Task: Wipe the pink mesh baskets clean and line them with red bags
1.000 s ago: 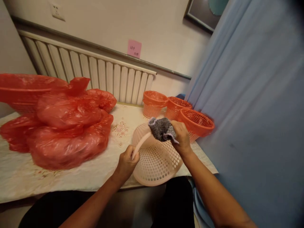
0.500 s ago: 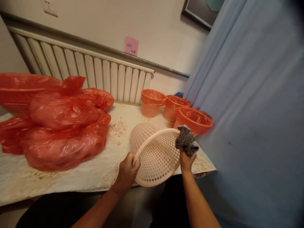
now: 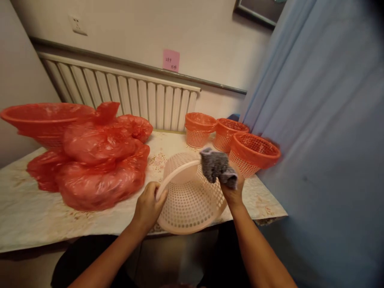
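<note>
From my end, starting at the left, I have a heap of red plastic bags (image 3: 102, 172) on the table (image 3: 18, 216), with a wide red basket (image 3: 45, 114) against its far side. A strip of flowered cloth runs between the heap and the front edge, so there is room to pass there. To the right of the heap the gap is narrow, and the left hand (image 3: 149, 202) sits in its front part, clenched on the left side of the rim of a pale perforated basket (image 3: 189, 204).

That basket is at the middle of the front edge, tipped over on its side. Its mouth faces me and slightly right, its base points toward the back edge, and its long axis runs front to back. The lowest part of the rim comes right to the front edge, so I see little margin on that side.

At the right of the mouth, the right hand (image 3: 234, 196) grips a grey knitted cloth (image 3: 217, 166), whose length slants from upper left to lower right. I cannot tell whether the cloth presses on the rim. Close behind, three red-lined baskets (image 3: 198, 138) step from the back edge toward the right edge, where a blue curtain (image 3: 315, 152) closes off the space.
</note>
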### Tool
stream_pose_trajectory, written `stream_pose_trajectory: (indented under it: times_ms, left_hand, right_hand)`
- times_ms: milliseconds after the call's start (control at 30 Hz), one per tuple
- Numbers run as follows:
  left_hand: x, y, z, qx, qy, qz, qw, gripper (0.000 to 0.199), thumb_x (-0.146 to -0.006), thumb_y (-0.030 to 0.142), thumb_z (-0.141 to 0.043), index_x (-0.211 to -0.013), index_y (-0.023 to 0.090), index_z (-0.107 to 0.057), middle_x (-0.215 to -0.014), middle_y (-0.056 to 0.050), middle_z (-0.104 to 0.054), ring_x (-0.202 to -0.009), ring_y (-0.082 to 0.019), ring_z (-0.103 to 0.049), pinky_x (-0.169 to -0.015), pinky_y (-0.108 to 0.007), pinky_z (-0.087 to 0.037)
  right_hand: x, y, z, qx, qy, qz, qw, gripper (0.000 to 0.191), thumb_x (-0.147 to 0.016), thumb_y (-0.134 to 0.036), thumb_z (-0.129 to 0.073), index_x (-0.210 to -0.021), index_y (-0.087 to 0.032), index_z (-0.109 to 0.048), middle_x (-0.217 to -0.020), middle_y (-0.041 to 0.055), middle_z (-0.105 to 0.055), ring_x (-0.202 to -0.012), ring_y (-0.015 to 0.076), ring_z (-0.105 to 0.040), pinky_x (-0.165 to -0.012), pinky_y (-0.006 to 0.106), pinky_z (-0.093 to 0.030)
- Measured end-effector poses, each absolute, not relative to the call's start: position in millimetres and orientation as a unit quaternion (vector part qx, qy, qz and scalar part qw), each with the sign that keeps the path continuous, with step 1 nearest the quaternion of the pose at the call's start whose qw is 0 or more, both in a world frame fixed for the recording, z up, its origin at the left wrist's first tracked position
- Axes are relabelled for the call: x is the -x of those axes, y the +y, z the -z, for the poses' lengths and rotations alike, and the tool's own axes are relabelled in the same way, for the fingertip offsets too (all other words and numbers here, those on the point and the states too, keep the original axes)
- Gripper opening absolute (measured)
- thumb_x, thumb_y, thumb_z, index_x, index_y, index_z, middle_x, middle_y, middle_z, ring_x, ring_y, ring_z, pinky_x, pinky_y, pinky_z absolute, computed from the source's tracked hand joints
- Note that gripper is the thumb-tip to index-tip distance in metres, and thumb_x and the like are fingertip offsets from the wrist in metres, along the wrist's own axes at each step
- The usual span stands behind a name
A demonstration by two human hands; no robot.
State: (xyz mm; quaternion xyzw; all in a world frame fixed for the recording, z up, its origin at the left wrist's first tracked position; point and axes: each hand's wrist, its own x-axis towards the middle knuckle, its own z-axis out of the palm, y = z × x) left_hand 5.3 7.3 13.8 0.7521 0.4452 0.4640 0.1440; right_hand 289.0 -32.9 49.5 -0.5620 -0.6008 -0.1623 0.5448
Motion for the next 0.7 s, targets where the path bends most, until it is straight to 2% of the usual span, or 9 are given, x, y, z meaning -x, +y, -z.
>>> stream_pose_trajectory:
  times_ms: [100, 167, 233, 300, 367, 467, 600, 700]
  left_hand:
    - [-8.5, 18.8, -38.2, -0.785, 0.403, -0.457, 0.11, 0.013, -0.084, 0.031, -0.051, -0.075, 0.021, -0.049, -0.073, 0.0, -0.055, -0.069, -0.018, -0.055, -0.065, -0.029, -0.044]
    - [-12.4, 24.1, -50.5, -0.784, 0.393, -0.465, 0.124, 0.01, -0.079, 0.027, -0.052, -0.072, 0.021, -0.05, -0.07, 0.0, -0.056, -0.067, -0.018, -0.056, -0.063, -0.028, -0.043]
    - [-15.0, 28.3, -58.2, -0.767, 0.403, -0.476, 0.147, 0.007, -0.073, 0.023, -0.053, -0.067, 0.021, -0.05, -0.065, 0.001, -0.055, -0.062, -0.016, -0.054, -0.058, -0.027, -0.041]
    - [-14.8, 31.7, -61.0, -0.75, 0.421, -0.484, 0.16, 0.008, -0.072, 0.022, -0.052, -0.065, 0.021, -0.048, -0.059, 0.003, -0.051, -0.056, -0.014, -0.05, -0.052, -0.025, -0.037]
    - [-11.5, 34.6, -59.8, -0.733, 0.44, -0.492, 0.167, 0.01, -0.073, 0.023, -0.052, -0.065, 0.021, -0.047, -0.056, 0.006, -0.046, -0.052, -0.012, -0.046, -0.051, -0.023, -0.034]
    - [-3.7, 37.8, -54.2, -0.696, 0.474, -0.507, 0.184, 0.014, -0.074, 0.025, -0.055, -0.065, 0.021, -0.045, -0.056, 0.008, -0.043, -0.052, -0.011, -0.044, -0.052, -0.022, -0.033]
    - [0.3, 38.5, -47.8, -0.636, 0.515, -0.538, 0.201, 0.013, -0.075, 0.024, -0.056, -0.067, 0.021, -0.047, -0.06, 0.008, -0.045, -0.056, -0.011, -0.044, -0.055, -0.022, -0.033]
    - [-5.7, 35.7, -44.4, -0.597, 0.525, -0.568, 0.215, 0.014, -0.075, 0.025, -0.058, -0.068, 0.021, -0.047, -0.061, 0.008, -0.044, -0.056, -0.01, -0.043, -0.056, -0.022, -0.033]
  right_hand:
    - [-260.5, -28.3, -92.2, 0.47, -0.743, 0.205, 0.43, 0.033, -0.09, -0.034, -0.053, -0.119, -0.02, -0.059, -0.112, 0.0095, -0.065, -0.104, 0.0235, -0.059, -0.091, 0.038, -0.046]
    - [-242.7, -24.0, -111.2, 0.435, -0.799, 0.213, 0.356, 0.036, -0.092, -0.03, -0.052, -0.127, -0.02, -0.055, -0.119, 0.01, -0.062, -0.107, 0.0226, -0.057, -0.093, 0.037, -0.045]
    - [-232.0, -18.0, -122.4, 0.413, -0.827, 0.212, 0.316, 0.038, -0.093, -0.027, -0.051, -0.13, -0.019, -0.052, -0.122, 0.0101, -0.061, -0.107, 0.0216, -0.056, -0.094, 0.036, -0.044]
    - [-231.8, -10.3, -127.7, 0.404, -0.835, 0.202, 0.313, 0.038, -0.092, -0.027, -0.052, -0.129, -0.018, -0.053, -0.122, 0.0102, -0.061, -0.108, 0.0211, -0.056, -0.095, 0.035, -0.044]
    - [-242.1, -1.7, -128.1, 0.415, -0.825, 0.177, 0.341, 0.037, -0.092, -0.03, -0.052, -0.126, -0.017, -0.054, -0.12, 0.0104, -0.062, -0.11, 0.0209, -0.056, -0.097, 0.035, -0.044]
    - [-270.1, 11.4, -116.7, 0.469, -0.762, 0.122, 0.43, 0.031, -0.09, -0.032, -0.053, -0.116, -0.017, -0.06, -0.114, 0.0098, -0.065, -0.106, 0.0212, -0.058, -0.095, 0.037, -0.045]
    - [-301.1, 20.7, -74.3, 0.586, -0.579, 0.041, 0.565, 0.029, -0.073, -0.034, -0.066, -0.093, -0.014, -0.065, -0.093, 0.0084, -0.069, -0.084, 0.0218, -0.062, -0.08, 0.036, -0.05]
    - [-302.9, 14.5, -30.1, 0.656, -0.438, 0.021, 0.614, 0.032, -0.069, -0.03, -0.061, -0.094, -0.011, -0.064, -0.088, 0.0098, -0.069, -0.077, 0.0216, -0.061, -0.072, 0.034, -0.05]
